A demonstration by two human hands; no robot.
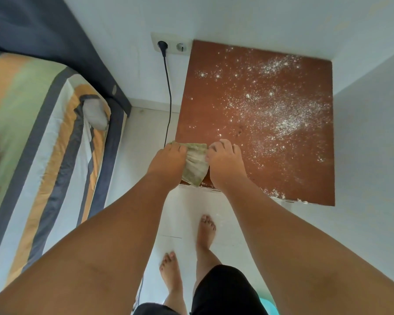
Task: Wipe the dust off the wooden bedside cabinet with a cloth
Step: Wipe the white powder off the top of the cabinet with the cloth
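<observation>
at the near left corner of the wooden bedside cabinet [205, 114], a greenish cloth [196, 165] is pinched at one edge by the left hand [166, 164] and at the other by the right hand [225, 163], so that it is stretched between them over the front edge. further right, white dust [280, 117] is seen scattered thickly across most of the top, so wiping is judged barely begun and nearly the whole surface is left.

Brown wooden bedside cabinet top [205, 105] w/ white dust [280, 119] scattered mostly right; greenish cloth [195, 163] at front-left edge.
</observation>
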